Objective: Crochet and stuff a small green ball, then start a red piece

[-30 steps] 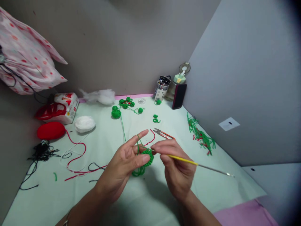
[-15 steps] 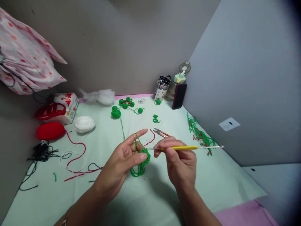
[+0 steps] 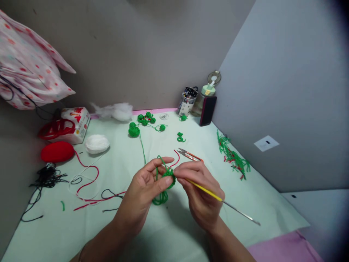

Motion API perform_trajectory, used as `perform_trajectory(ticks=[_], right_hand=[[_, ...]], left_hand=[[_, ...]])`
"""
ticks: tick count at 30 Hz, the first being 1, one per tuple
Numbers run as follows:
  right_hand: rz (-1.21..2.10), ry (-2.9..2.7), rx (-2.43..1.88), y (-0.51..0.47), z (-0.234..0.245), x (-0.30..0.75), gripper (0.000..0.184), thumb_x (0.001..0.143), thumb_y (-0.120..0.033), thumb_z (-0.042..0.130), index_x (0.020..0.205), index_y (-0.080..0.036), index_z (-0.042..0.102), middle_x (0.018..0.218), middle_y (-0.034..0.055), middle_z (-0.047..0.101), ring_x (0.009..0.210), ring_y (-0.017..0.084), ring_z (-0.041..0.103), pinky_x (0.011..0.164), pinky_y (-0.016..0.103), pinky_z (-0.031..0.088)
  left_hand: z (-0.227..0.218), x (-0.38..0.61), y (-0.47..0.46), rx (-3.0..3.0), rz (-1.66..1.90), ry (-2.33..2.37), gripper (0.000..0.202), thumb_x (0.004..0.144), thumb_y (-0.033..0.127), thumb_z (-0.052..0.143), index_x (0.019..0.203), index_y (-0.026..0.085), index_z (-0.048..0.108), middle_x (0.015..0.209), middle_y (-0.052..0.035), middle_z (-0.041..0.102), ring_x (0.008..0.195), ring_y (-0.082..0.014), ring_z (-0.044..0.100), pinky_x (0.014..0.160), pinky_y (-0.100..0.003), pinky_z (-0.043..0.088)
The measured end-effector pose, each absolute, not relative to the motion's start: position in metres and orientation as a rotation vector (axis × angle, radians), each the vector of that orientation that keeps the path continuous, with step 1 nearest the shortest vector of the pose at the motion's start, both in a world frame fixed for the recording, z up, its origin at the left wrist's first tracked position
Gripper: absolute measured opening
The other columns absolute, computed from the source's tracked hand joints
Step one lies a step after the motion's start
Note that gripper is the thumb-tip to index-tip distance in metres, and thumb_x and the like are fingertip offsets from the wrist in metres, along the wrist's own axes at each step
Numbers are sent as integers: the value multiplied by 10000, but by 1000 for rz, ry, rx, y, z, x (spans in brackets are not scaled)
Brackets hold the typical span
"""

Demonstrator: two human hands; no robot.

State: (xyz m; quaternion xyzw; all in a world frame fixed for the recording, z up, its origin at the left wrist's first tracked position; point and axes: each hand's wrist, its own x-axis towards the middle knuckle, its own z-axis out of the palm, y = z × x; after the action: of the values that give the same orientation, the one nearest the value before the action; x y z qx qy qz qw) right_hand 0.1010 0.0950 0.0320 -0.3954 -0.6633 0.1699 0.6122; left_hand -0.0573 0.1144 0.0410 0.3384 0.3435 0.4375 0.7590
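My left hand (image 3: pixel 147 185) pinches a small green crochet piece (image 3: pixel 169 178) between thumb and fingers, with green yarn looped over its raised index finger. Below the piece hang loose green yarn loops (image 3: pixel 160 198). My right hand (image 3: pixel 203 193) grips a crochet hook (image 3: pixel 205 190) with a yellow handle; its fingertips touch the right edge of the piece. The hook's free metal end slants down to the right, while the working tip is hidden at the stitches. Just beyond my right hand lie thread snips (image 3: pixel 189 154). A green strand runs back to a green yarn ball (image 3: pixel 133 131).
At left are a red yarn ball (image 3: pixel 57 151), a white yarn ball (image 3: pixel 97 144) and tangled black yarn (image 3: pixel 50 176). Several green crocheted pieces (image 3: pixel 146 119) lie at the back, near a phone (image 3: pixel 208 111) and a bottle (image 3: pixel 200 102). Yarn scraps (image 3: pixel 231 153) line the right edge.
My right hand has moved left against the crochet piece. The hook has swung from nearly level to slanting, its free end now lower. My left index finger has dipped slightly.
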Motion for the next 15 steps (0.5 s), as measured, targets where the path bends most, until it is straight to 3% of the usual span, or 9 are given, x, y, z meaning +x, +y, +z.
perform_trajectory(ticks=[4, 9, 15], right_hand=[[324, -1521, -940, 94, 31, 98, 326, 938, -12, 652, 1128, -246, 776, 963, 47, 748, 848, 163, 711, 700, 274, 587], [575, -1329, -889, 96, 28, 103, 212, 1027, -154, 578, 1018, -234, 774, 864, 35, 725, 799, 177, 667, 689, 322, 567], [609, -1204, -829, 98, 25, 104, 202, 1039, -201, 589, 1032, -241, 787, 833, 40, 706, 816, 196, 654, 673, 345, 535]], left_hand=[[42, -56, 115, 714, 946, 752, 341, 852, 297, 840, 1185, 282, 767, 928, 4, 657, 869, -122, 563, 777, -229, 425], [45, -58, 118, 721, 980, 839, 316, 837, 306, 845, 1143, 252, 786, 823, 36, 536, 673, -82, 395, 627, -207, 348], [45, -58, 119, 734, 979, 868, 260, 795, 324, 868, 1030, 238, 797, 720, 48, 457, 640, -101, 329, 588, -218, 325]])
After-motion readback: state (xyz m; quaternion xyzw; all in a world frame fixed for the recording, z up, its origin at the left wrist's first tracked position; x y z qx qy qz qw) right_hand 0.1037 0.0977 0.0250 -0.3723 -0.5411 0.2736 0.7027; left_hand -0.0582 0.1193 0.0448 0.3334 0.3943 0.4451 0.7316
